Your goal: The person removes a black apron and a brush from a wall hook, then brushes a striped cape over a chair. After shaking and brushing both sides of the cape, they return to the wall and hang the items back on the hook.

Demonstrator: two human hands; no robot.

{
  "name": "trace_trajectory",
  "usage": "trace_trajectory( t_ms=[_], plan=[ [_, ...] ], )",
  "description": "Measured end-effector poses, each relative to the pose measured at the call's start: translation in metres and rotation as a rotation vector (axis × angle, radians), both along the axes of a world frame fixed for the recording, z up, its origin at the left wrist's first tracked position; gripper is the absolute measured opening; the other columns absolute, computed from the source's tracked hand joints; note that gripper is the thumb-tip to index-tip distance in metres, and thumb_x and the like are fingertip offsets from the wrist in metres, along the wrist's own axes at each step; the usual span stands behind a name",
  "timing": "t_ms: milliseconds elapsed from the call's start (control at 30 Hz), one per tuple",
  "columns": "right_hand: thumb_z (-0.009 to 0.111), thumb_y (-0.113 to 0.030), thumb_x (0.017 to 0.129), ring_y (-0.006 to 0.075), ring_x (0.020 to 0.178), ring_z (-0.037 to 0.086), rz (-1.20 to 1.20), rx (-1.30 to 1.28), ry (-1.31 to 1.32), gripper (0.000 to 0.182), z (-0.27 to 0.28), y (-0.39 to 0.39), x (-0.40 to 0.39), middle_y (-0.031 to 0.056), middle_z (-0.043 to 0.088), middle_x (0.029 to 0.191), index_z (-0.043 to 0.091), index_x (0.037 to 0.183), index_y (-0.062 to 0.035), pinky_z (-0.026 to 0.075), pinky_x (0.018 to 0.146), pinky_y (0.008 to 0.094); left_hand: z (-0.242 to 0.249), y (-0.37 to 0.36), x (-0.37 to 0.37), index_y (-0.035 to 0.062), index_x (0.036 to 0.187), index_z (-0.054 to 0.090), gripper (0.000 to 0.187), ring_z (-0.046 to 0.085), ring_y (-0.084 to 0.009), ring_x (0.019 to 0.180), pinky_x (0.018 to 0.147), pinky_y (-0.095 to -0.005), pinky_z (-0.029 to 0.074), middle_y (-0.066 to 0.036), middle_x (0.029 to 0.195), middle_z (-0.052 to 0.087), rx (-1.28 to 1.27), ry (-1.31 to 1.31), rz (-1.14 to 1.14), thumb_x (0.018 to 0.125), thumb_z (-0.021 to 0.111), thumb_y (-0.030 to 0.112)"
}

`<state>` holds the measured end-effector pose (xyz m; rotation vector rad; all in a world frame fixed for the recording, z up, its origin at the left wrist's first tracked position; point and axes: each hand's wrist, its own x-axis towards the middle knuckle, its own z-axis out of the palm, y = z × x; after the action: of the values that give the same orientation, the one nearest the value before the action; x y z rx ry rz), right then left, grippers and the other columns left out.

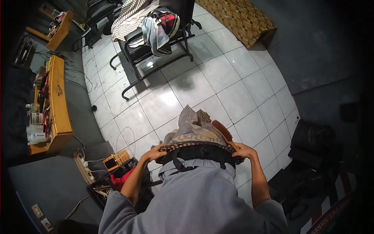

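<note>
At my waist hangs a tan cloth (196, 133) with striped parts and printed lettering, its upper edge against a black band (198, 154). My left hand (156, 152) is closed on the left end of that edge. On the other side my right hand (243, 151) has its fingers curled round the right end. A brown brush (222, 130) slants up over the cloth's right side, its handle running down to my right fingers. I cannot tell whether those fingers grip the handle too.
A black chair (156, 58) with a striped cloth (132, 19) and other fabrics stands ahead on white tiles. To the left are a wooden shelf (60, 97) with bottles, a power strip (83, 167) with cables, and an open case (97, 191). A woven panel (237, 21) is at the upper right.
</note>
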<state>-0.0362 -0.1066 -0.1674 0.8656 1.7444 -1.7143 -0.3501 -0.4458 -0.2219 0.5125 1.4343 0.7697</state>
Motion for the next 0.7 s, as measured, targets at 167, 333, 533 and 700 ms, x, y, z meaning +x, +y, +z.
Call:
trace_trajectory(
  t_ms=[167,333,533,700],
  plan=[
    [0.065,-0.022,0.06,0.0216,0.068,0.06,0.088,0.059,-0.253,0.034,-0.064,0.014,-0.002,0.0099,0.063,0.071,0.065,0.087,-0.0013,0.048,0.065,0.0343,-0.056,0.012,-0.021,0.0013,0.1,0.06,0.037,0.054,-0.0169,0.066,0.061,-0.0302,0.045,-0.005,0.075,0.06,-0.158,0.022,-0.153,0.075,0.058,0.028],
    [0.056,-0.021,0.062,0.0381,0.068,0.061,0.081,0.872,-0.088,0.026,-0.055,0.053,-0.051,0.0242,0.059,0.068,0.062,0.071,0.0032,0.048,0.063,0.0434,-0.054,0.071,-0.079,-0.0044,0.09,0.052,0.033,0.051,-0.0429,0.093,0.08,-0.0471,0.041,-0.03,0.093,0.054,-0.015,0.918,-0.111,0.073,0.052,0.023],
    [0.051,-0.011,0.075,0.0336,0.069,0.06,-0.803,1.314,0.344,0.017,0.124,0.106,-0.106,0.0232,0.06,0.073,0.059,0.083,0.002,0.045,0.06,0.0392,0.205,0.169,-0.112,-0.0017,0.102,0.042,0.038,0.049,-0.0401,0.093,0.078,-0.0425,0.041,-0.023,0.098,0.05,0.395,1.122,0.509,0.067,0.057,-0.002],
    [0.05,-0.007,0.085,0.0171,0.081,0.057,-1.221,0.85,1.092,0.023,0.133,0.064,-0.091,0.0068,0.057,0.092,0.052,0.105,0.0046,0.048,0.074,0.0299,0.211,0.154,-0.065,0.0021,0.089,0.044,0.036,0.053,-0.028,0.083,0.075,-0.0359,0.042,-0.013,0.088,0.054,1.064,1.719,0.649,0.064,0.069,0.007]
  ],
)
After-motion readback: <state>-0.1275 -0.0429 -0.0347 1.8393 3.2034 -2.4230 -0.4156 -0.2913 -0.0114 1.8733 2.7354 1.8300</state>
